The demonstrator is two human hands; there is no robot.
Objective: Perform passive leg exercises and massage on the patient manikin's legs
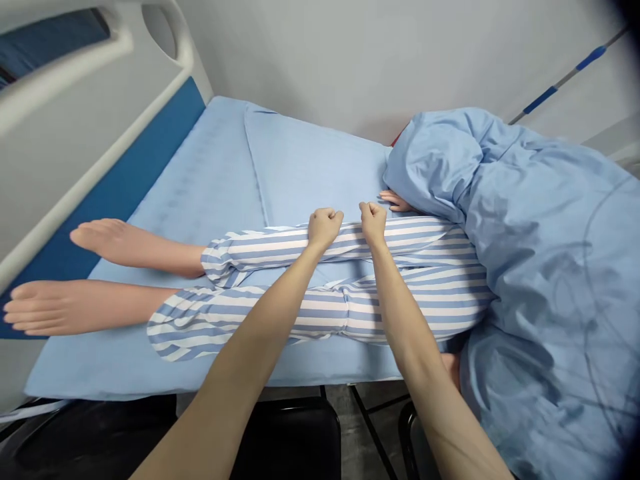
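Reaching both bare forearms out over the bed, the person had left hand (pixel 325 227) and right hand (pixel 373 222) side by side with a small gap between them. Left: fingers curled in, fist closed. Right: same, fist closed. Couldn't tell whether either one pinched cloth or merely sat above it; contact unclear from this angle

Both fists lined up with the far leg (pixel 415 235) of the blue-and-white striped pajama trousers (pixel 324 315), knuckles reaching about its upper edge. Trousers were on a manikin lying lengthwise on the bed, legs roughly parallel, gathered cuffs at the ankles. Near foot (pixel 65 307) and far foot (pixel 125 241) were bare, toes toward the footboard (pixel 145 143), white frame with blue panel, at left

Pale blue bedsheet (pixel 315 163) lay under the legs, with a crease or seam running across it beyond the far shin. At right, a puffy light blue duvet (pixel 530 220) was bunched over the upper end of the trousers. Manikin's hand (pixel 395 200) poked out from under its edge, just right of the right fist

Behind the duvet: slanted pole (pixel 565 80) with blue sleeves, near the pale wall (pixel 340 60). Below the near bed edge: black chair seat (pixel 300 433), partly behind the left forearm
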